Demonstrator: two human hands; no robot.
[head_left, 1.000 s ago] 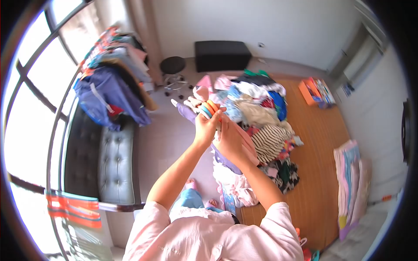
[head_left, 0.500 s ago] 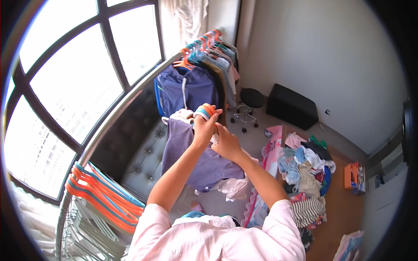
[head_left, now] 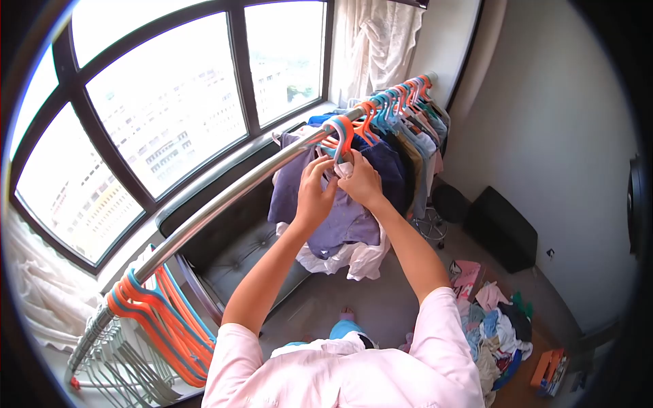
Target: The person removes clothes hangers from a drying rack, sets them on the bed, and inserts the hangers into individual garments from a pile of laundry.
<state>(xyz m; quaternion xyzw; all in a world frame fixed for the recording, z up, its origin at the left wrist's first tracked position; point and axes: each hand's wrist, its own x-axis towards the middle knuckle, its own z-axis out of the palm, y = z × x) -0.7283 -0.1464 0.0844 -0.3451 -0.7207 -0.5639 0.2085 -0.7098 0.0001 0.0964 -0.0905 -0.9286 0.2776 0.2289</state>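
Note:
Several orange and blue hangers point(head_left: 340, 132) have their hooks over the metal rail point(head_left: 235, 192), with purple garments point(head_left: 345, 224) and a pale pink one point(head_left: 355, 262) hanging below. Just under the hooks, my left hand point(head_left: 317, 190) is at the hangers' necks, fingers bent; what it grips, if anything, is hard to make out. Beside it on the right, my right hand point(head_left: 360, 180) is closed on a bit of pale pink cloth point(head_left: 345, 169) at the top of the garments.
More clothes point(head_left: 418, 132) hang farther along the rail. Empty orange and blue hangers point(head_left: 163, 313) and pale hangers point(head_left: 122, 367) are at the near end. Behind the rail stands a black tufted sofa point(head_left: 248, 255). A clothes pile point(head_left: 493, 333), an orange box point(head_left: 547, 372) and a black bench point(head_left: 500, 228) are at right.
The view has turned left toward the windows and rail. The bunch of hangers has gone from my left hand's grip onto the rail, and that hand has moved below the hooks.

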